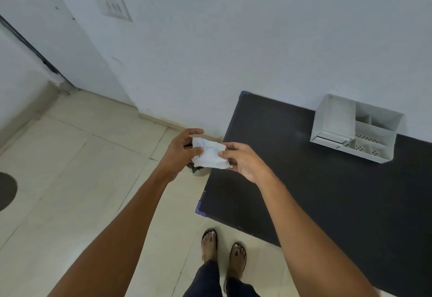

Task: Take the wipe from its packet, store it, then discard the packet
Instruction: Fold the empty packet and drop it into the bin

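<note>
A white crumpled wipe packet (209, 155) with faint blue print is held in mid-air between both hands, left of the black table. My left hand (181, 150) grips its left side with thumb and fingers. My right hand (243, 160) pinches its right edge. I cannot tell whether the wipe is inside or partly out. A white divided organizer box (336, 119) stands on the black table (292, 179) near the wall, far right of my hands.
A small bin with a dark liner (198, 170) sits on the tiled floor right under my hands, mostly hidden by them. The white wall is close ahead. My feet in sandals (223, 250) stand by the table's near edge. A dark round shape (7, 190) lies at the far left.
</note>
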